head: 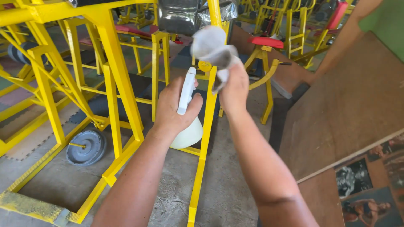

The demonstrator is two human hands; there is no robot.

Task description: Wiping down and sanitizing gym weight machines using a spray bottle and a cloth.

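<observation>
Head view, steeply downward (hands (pixel 202 101) close)

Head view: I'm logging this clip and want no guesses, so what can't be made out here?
- Head view: the spray bottle nozzle tip and trigger, hidden by the left hand.
- Head view: the grey cloth is motion-blurred, so its folds are unclear; the right hand covers its lower end.
- Head view: the dark pad above, cut off by the top edge.
- Head view: the yellow frame, cut off at the left.

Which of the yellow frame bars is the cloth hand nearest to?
The upright yellow bar just left of the right hand holding the grey cloth; the other yellow bars stand well off to the left.
</observation>
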